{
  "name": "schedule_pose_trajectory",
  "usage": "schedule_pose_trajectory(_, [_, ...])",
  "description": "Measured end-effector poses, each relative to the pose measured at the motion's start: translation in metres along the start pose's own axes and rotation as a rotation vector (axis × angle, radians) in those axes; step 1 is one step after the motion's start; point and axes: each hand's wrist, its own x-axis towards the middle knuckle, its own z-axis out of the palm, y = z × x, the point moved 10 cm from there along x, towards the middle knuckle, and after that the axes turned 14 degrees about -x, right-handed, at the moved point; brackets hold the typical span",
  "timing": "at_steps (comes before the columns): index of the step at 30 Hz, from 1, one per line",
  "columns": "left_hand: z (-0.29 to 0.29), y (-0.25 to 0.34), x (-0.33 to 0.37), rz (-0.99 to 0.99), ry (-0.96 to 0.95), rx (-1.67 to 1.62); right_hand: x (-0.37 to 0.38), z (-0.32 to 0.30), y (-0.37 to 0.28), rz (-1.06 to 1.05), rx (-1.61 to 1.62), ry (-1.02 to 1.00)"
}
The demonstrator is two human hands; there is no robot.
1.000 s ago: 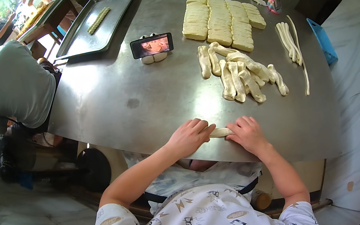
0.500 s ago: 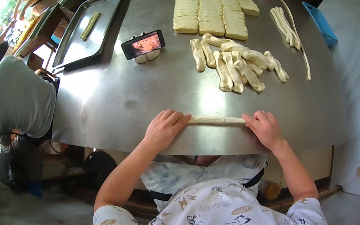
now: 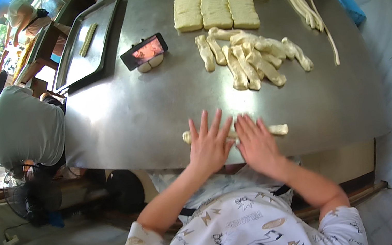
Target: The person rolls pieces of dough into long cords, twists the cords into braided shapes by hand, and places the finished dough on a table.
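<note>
Pressing flat on a dough rope [image 3: 277, 129] at the table's [image 3: 127, 119] near edge, the left hand [image 3: 208, 144] and right hand [image 3: 256, 142] lie side by side, fingers spread, palms down, gripping nothing. The rope's ends poke out at 9 and 3 o'clock of the hands. At 12 o'clock lies a heap of dough pieces [image 3: 250, 58], with slabs [image 3: 217, 3] beyond. A phone [image 3: 143, 51] stands at 11 o'clock, a tray [image 3: 83, 48] farther off. Thin strands [image 3: 304, 6], perhaps dough, lie at 1 o'clock.
</note>
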Motion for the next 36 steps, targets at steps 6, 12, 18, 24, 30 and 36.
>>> schedule_pose_trajectory(6, [0.000,-0.055,0.040,0.060,-0.045,-0.260,0.021,-0.002,0.063,0.114,-0.016,-0.028])
schedule_pose_trajectory(12, [-0.030,-0.080,0.033,-0.217,0.035,0.105,-0.008,0.009,0.113,0.215,-0.123,-0.030])
schedule_pose_trajectory(18, [-0.041,-0.087,-0.030,-0.086,-0.070,0.089,-0.078,0.010,0.102,0.159,0.052,-0.187])
schedule_pose_trajectory(24, [-0.045,-0.130,0.031,-0.097,0.117,-0.119,-0.038,0.014,0.202,0.424,-0.073,-0.018])
schedule_pose_trajectory(30, [-0.059,-0.123,-0.032,-0.263,-0.016,0.190,-0.096,0.015,0.154,0.325,0.026,-0.215])
schedule_pose_trajectory(36, [-0.053,-0.142,0.007,-0.079,-0.013,-0.050,-0.060,0.021,0.190,0.424,-0.131,-0.041])
